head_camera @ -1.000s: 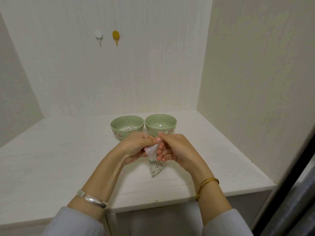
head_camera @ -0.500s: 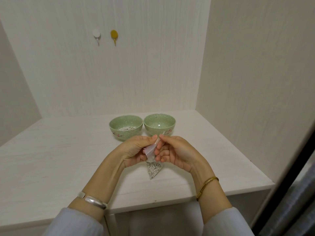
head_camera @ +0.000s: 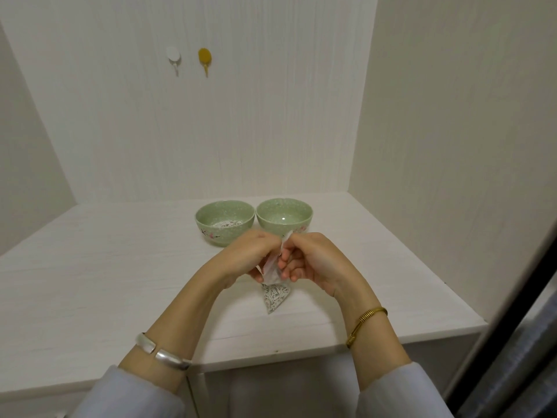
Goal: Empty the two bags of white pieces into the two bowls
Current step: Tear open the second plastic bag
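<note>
Two pale green bowls stand side by side at the back of the white table. The left bowl (head_camera: 224, 221) holds white pieces on its bottom; the right bowl (head_camera: 284, 217) looks bare inside. In front of them my left hand (head_camera: 251, 254) and my right hand (head_camera: 313, 260) both pinch the top of a small clear bag (head_camera: 275, 297). The bag hangs between my hands, its lower tip full of white pieces just above the table. I see only this one bag.
The white table (head_camera: 105, 282) sits in a corner, with walls behind and to the right. Its front edge runs below my wrists. Two wall hooks, a white hook (head_camera: 174, 55) and a yellow hook (head_camera: 205, 57), hang high on the back wall.
My hands stayed on the bag's top while my fingers shifted their pinch; the bag twisted slightly.
</note>
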`<state>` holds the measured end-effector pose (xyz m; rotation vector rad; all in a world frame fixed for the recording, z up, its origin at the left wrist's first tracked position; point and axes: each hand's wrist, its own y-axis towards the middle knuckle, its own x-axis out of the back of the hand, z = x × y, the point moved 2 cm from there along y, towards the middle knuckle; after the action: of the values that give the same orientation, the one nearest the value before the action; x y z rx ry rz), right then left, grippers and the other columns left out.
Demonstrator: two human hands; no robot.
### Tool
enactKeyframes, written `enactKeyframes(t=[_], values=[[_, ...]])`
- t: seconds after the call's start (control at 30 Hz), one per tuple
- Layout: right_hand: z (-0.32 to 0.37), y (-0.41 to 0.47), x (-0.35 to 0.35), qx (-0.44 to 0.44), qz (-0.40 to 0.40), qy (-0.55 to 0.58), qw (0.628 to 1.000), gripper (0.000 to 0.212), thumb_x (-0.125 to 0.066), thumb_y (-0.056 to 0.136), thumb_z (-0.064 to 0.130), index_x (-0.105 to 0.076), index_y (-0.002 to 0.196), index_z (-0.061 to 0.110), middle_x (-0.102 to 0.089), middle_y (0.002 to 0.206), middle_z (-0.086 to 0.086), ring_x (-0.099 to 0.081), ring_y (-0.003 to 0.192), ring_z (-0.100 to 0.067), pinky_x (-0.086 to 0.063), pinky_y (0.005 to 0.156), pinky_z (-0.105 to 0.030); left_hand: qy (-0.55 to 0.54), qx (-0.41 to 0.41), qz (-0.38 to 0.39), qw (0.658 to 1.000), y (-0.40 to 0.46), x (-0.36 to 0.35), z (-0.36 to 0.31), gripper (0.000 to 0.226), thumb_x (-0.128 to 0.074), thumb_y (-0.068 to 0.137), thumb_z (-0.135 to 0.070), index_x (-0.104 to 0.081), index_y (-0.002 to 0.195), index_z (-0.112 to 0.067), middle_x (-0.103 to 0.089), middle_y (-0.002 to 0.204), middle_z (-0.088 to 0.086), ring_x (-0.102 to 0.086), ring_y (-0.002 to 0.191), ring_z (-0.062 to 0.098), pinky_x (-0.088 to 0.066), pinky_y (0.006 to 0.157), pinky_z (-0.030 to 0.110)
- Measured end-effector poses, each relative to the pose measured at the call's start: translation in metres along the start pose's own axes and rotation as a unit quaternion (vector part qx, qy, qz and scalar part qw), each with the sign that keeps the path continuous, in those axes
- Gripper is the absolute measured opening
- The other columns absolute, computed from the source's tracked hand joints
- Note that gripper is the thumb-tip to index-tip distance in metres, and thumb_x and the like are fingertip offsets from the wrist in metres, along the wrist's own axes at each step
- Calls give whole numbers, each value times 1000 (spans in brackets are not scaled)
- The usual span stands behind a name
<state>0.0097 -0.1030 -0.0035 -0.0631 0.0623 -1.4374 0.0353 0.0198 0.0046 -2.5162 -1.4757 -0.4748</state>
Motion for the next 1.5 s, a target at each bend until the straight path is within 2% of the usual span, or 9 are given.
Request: enactKeyframes(t=[0.07, 0.13, 0.23, 0.3, 0.57, 0.87, 1.17, 1.33, 1.5], values=[[2, -2, -2, 8, -11, -19, 1000, 31, -40, 81, 4, -54, 53, 7, -58, 46, -4, -54, 39, -14, -41, 37, -17, 20, 0, -6, 1000, -2, -3, -3, 53, -40, 78, -4, -53, 31, -24, -47, 33, -11, -43, 36, 1, -37, 47, 21], [4, -3, -3, 18, -30, -34, 999, 33, -43, 84, 9, -51, 52, 8, -57, 46, -5, -52, 41, -17, -39, 38, -19, 32, -14, 3, 999, -3, -6, -6, 49, -41, 79, -7, -53, 34, -23, -48, 34, -10, -42, 39, 5, -34, 46, 20], [6, -4, -3, 37, -64, -75, 994, 49, -50, 90, 38, -49, 49, 11, -57, 44, -3, -52, 40, -16, -37, 39, -20, 31, -38, 7, 999, -3, -7, -7, 29, -44, 73, -18, -56, 47, -22, -53, 42, -9, -42, 48, 12, -34, 42, 20], [7, -5, -4, 43, -73, -108, 991, 52, -52, 88, 45, -49, 49, 12, -57, 45, -3, -52, 38, -13, -37, 38, -19, 20, -51, -10, 998, -2, -8, -3, 23, -42, 70, -22, -56, 52, -20, -54, 45, -8, -44, 51, 13, -36, 41, 20], [3, -1, -3, 64, -56, -69, 994, 36, -46, 88, 9, -49, 52, 11, -52, 40, 4, -50, 35, -10, -39, 39, -18, -56, -46, -61, 996, 0, -12, -1, 37, -42, 81, -11, -52, 47, -16, -51, 43, -2, -44, 44, 13, -32, 40, 19], [3, -1, -3, 116, -41, -26, 992, 39, -47, 87, 4, -43, 49, 12, -50, 37, 6, -46, 34, -7, -34, 40, -19, -128, -25, -32, 991, 1, -18, -3, 40, -35, 81, -11, -50, 44, -12, -52, 41, 3, -52, 42, 12, -28, 36, 18], [1, 1, -4, 112, -35, -4, 993, 41, -49, 89, 8, -45, 48, 13, -51, 40, 3, -47, 37, -9, -35, 43, -20, -163, 0, -86, 983, 3, -20, 0, 39, -35, 76, -10, -51, 41, -12, -50, 38, 2, -50, 38, 14, -24, 34, 18], [3, -1, -1, 102, -34, 14, 994, 41, -48, 85, 0, -45, 46, 14, -53, 42, 2, -48, 38, -8, -38, 44, -20, -199, -7, -75, 977, 7, -21, 3, 40, -32, 74, -9, -56, 42, -13, -49, 39, 2, -48, 42, 19, -22, 37, 21], [4, -4, -1, 89, -45, 15, 995, 43, -43, 81, -7, -44, 44, 14, -53, 41, 2, -51, 37, -10, -38, 40, -18, -152, -8, -60, 987, 5, -20, -1, 44, -33, 75, -11, -52, 36, -16, -49, 41, 2, -47, 43, 17, -23, 37, 19]])
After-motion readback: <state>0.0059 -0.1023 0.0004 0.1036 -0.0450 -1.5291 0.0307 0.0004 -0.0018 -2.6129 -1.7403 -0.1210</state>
